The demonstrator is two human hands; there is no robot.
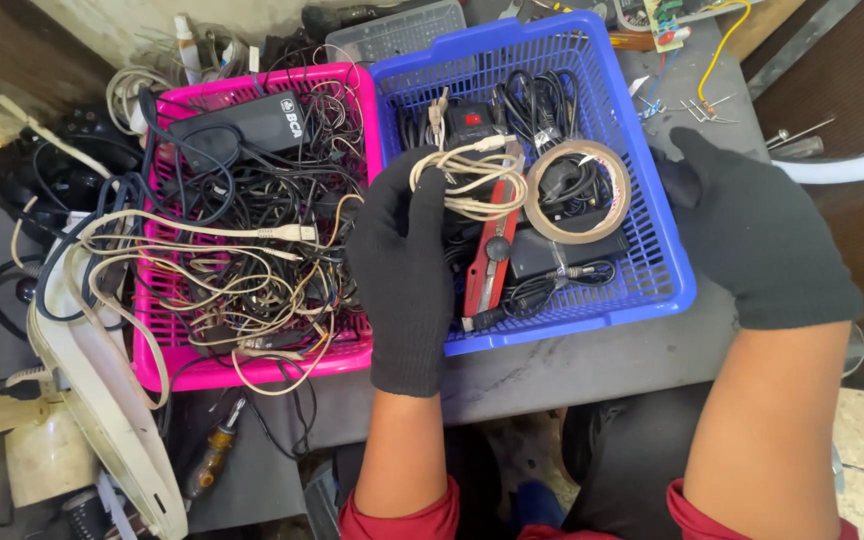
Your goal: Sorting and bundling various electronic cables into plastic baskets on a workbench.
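Observation:
Both hands wear black knit gloves. My left hand (404,262) grips a coiled beige cable (472,180) and holds it over the blue plastic basket (652,290). That basket holds black adapters, black cords, a red-handled cutter (489,262) and a roll of clear tape (580,190). My right hand (757,235) hovers just past the blue basket's right wall with its fingers loosely apart and nothing in it. To the left stands a pink basket (167,365) piled with tangled black and beige cables and a black power brick (252,125).
Both baskets stand on a grey tabletop (592,365). A white curved plastic casing (102,390) and a screwdriver (210,455) lie at the lower left. More cables and dark devices are heaped at the far left. Small circuit boards and metal bits sit at the top right.

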